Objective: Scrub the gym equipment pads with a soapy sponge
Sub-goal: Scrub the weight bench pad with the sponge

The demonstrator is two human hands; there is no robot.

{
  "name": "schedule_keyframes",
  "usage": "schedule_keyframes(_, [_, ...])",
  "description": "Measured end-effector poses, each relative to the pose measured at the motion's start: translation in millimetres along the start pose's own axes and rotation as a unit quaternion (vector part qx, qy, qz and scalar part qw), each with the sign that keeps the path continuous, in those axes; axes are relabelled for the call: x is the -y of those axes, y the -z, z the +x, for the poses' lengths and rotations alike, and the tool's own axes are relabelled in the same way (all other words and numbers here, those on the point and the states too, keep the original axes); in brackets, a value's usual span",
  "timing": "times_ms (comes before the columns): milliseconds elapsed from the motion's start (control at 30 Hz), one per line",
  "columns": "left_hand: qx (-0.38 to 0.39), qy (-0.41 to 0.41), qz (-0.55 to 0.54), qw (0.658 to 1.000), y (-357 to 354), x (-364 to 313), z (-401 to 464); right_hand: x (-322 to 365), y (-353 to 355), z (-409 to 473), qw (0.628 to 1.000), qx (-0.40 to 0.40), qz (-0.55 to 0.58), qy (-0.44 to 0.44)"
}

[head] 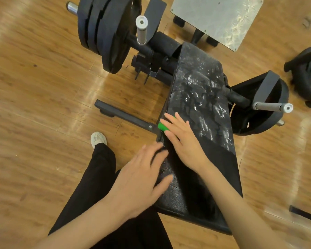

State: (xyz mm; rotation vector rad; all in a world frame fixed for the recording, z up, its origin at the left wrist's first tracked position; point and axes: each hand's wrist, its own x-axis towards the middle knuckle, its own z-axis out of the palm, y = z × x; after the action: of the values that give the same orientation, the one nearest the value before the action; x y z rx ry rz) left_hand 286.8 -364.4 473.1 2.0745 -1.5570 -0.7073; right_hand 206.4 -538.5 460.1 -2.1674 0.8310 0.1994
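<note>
A long black padded bench (203, 112) runs from the upper middle down to the lower right. White soap foam covers its far half; the near half looks dark and bare. My right hand (183, 141) lies flat, fingers straight, on a green sponge (162, 127) at the pad's left edge, pressing it down; most of the sponge is hidden under the fingers. My left hand (142, 182) rests with spread fingers on the pad's left side, nearer to me.
Black weight plates (106, 33) hang on the machine at upper left, with more plates (262, 105) at the right. Grey handles (141, 29) stick out. A metal footplate (217, 18) lies beyond. A black frame bar (122, 115) crosses the wooden floor near my shoe (98, 139).
</note>
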Motion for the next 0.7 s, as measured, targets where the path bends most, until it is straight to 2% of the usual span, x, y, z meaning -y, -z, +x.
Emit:
schedule_keyframes(133, [0.023,0.051,-0.025,0.998,-3,6,15,0,-4,-45,1.000,-0.018,0.021,0.010])
schedule_keyframes(300, [0.044,0.050,0.016,0.998,-7,-2,17,-3,-4,26,0.998,-0.043,-0.035,-0.029])
schedule_keyframes(500, [0.067,0.047,0.038,0.996,-6,-4,19,0,-6,-18,0.999,-0.033,-0.007,-0.008])
schedule_keyframes(700, [0.073,0.032,0.048,0.996,-4,-2,22,2,-7,39,0.995,-0.059,-0.050,-0.057])
